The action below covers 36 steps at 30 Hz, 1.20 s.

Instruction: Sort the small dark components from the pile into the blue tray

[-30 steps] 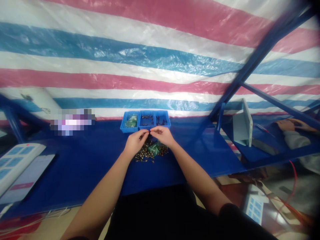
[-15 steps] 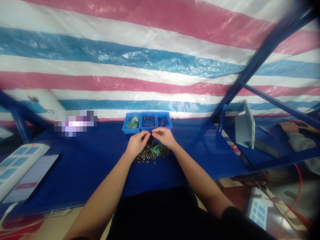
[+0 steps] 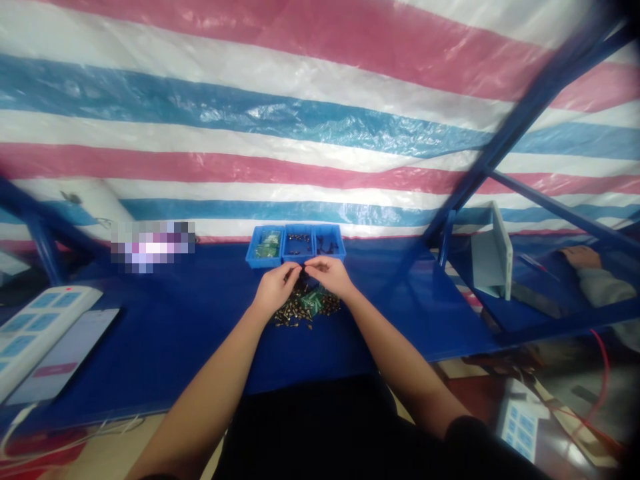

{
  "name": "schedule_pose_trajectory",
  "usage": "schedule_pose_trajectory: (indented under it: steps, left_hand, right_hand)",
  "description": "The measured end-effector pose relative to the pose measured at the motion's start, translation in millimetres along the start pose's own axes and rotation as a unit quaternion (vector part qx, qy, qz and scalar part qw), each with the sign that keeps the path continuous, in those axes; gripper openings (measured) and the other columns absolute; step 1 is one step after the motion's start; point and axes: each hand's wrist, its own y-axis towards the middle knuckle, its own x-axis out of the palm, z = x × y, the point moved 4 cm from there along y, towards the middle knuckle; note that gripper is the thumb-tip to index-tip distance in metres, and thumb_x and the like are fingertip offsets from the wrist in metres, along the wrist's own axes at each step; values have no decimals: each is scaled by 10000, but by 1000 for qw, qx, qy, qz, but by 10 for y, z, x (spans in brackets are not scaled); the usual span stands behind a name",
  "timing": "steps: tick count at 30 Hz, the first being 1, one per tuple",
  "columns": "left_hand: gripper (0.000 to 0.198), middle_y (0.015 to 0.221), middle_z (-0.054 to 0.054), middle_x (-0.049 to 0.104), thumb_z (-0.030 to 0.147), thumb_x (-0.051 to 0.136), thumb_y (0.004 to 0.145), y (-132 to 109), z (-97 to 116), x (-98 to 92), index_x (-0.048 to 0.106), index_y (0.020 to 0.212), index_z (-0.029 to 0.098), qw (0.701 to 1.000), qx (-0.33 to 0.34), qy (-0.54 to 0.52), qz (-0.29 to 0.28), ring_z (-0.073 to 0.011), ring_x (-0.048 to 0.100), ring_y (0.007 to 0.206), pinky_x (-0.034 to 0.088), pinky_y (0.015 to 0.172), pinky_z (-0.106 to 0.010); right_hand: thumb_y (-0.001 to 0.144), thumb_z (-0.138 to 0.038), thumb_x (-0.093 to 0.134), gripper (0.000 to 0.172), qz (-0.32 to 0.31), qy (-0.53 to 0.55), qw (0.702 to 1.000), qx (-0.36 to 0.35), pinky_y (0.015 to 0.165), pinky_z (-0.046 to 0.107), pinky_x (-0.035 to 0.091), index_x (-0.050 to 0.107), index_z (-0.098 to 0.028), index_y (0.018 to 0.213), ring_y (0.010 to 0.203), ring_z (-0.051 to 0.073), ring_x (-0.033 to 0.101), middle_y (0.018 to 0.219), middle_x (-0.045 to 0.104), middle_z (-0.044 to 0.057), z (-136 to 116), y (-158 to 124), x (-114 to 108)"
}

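Note:
My left hand (image 3: 274, 289) and my right hand (image 3: 329, 276) meet above a loose pile of small brass parts and green pieces (image 3: 306, 309). Their fingertips pinch a tiny dark part (image 3: 301, 268) between them, too small to identify. Just beyond the hands stands a blue three-compartment plastic tray (image 3: 295, 245). Its left compartment holds green pieces (image 3: 267, 243), the middle one small brass parts (image 3: 299, 238), and the right one dark parts (image 3: 326, 244).
The pile lies on a blue bench top (image 3: 170, 320). At the left are a white power strip (image 3: 35, 333) and a phone (image 3: 65, 357). A pixelated object (image 3: 153, 247) stands behind. At the right are a blue steel frame (image 3: 530, 133), a pale bracket (image 3: 493, 253) and a co-worker's hand (image 3: 580, 257).
The view has drifted slightly. Both hands stay together above the pile with their fingertips pinched on the tiny part.

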Motion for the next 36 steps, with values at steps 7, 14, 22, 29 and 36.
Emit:
schedule_pose_trajectory:
  steps: [7,14,22,29,36]
  left_hand:
    - [318,728,14,654,466,477,920,4,-17,-9,657,1028,227,1000,0,-8,18,-121,583,616,459,642,-229]
    - [323,805,-5,695,470,458,929,0,-17,-5,657,975,220,1000,-5,-8,8,-132,610,642,460,635,-236]
    - [318,727,10,660,470,474,921,6,-44,9,659,1002,224,1000,3,-8,13,-126,585,609,454,630,-235]
    - [300,805,-2,703,457,486,924,4,-19,-15,662,988,223,1000,-9,-6,3,-136,622,648,458,638,-238]
    - [306,905,-22,725,438,468,935,18,-4,-32,677,1009,228,999,26,23,-8,-163,654,761,480,712,-254]
  right_hand:
    - [736,-376,718,289,2,-3,1000,5,778,321,552,730,-165,933,779,174,680,905,740,79,-13,0,-9]
    - [739,-383,715,296,-2,-9,1000,4,777,318,551,730,-170,945,791,176,683,906,739,74,28,5,-3]
    - [746,-381,709,291,-7,-10,1000,5,762,314,552,729,-165,939,768,169,678,888,737,74,33,6,6]
    - [756,-386,699,299,-5,-18,1000,-2,771,309,548,728,-167,956,784,170,682,909,739,76,33,9,8]
    - [744,-370,706,281,-1,-26,1000,7,739,294,540,732,-157,925,753,163,671,877,737,73,-19,-3,-16]
